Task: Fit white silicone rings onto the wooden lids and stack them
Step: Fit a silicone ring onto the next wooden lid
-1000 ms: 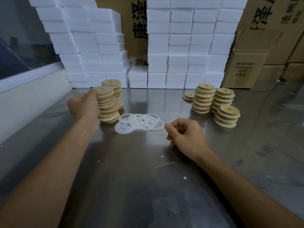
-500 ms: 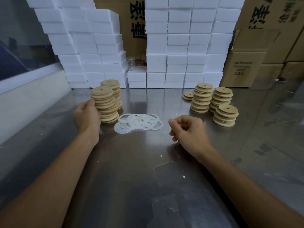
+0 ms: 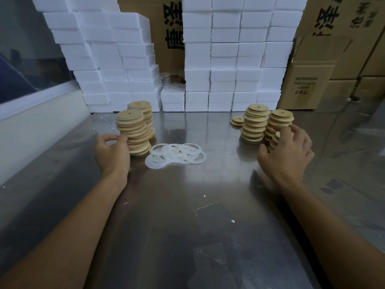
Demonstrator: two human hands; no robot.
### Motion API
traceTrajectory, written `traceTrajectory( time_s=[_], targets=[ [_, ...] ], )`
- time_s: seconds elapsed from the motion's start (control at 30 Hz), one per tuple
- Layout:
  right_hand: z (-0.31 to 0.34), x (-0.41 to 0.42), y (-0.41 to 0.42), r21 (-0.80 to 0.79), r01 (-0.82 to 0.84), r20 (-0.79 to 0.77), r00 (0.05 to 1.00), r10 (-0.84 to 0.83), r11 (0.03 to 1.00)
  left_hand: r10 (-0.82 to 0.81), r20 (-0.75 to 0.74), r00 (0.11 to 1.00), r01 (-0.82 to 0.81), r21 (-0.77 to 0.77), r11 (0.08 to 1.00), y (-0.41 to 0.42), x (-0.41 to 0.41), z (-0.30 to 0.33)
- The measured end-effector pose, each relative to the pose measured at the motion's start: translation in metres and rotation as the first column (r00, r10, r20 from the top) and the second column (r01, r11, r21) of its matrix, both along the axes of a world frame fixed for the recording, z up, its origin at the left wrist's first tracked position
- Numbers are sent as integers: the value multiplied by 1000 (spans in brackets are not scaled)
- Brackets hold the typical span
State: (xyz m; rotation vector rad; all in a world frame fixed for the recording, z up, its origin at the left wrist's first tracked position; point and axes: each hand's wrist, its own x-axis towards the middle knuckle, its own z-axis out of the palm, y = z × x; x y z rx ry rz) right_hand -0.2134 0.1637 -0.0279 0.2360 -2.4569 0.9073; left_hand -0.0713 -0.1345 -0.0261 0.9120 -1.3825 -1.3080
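Observation:
Several white silicone rings [image 3: 176, 155] lie in a loose pile at the middle of the steel table [image 3: 187, 215]. Left of them stand two tall, uneven stacks of ringed wooden lids [image 3: 133, 130], one behind the other. My left hand [image 3: 112, 152] grips the lower part of the nearer stack from the left. On the right stand more stacks of wooden lids [image 3: 254, 124]. My right hand [image 3: 288, 152] reaches over the short nearest stack [image 3: 274, 139], its fingers curled round the top lids and hiding most of them.
White foam boxes [image 3: 229, 59] are stacked in a wall along the table's back edge, with brown cardboard cartons [image 3: 308, 84] at the back right. A low pile of two or three lids [image 3: 237, 120] lies left of the right-hand stacks. A pale wall ledge [image 3: 37, 113] runs along the left.
My right hand has moved from the table's middle out to the right and onto the short lid stack. My left hand has slid down the side of the left stack.

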Motion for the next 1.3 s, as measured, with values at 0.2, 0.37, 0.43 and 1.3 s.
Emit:
traceTrajectory(
  time_s=[0.2, 0.37, 0.43, 1.3],
  targets=[
    [-8, -14, 5, 57, -53, 255, 966, 37, 997, -39, 96, 995, 48, -99, 994, 5, 1, -4],
    [-11, -17, 4, 74, 29, 203, 978, -43, 997, -77, 148, 986, 104, -187, 977, 11, 1, -7],
    [-13, -20, 5, 43, 26, 202, 979, -34, 999, -74, 149, 986, 102, -190, 977, 11, 1, -7],
    [-3, -20, 5, -228, -126, -48, 992, 118, 966, 9, 681, 732, 589, -640, 494, 40, 1, -13]
  ],
)
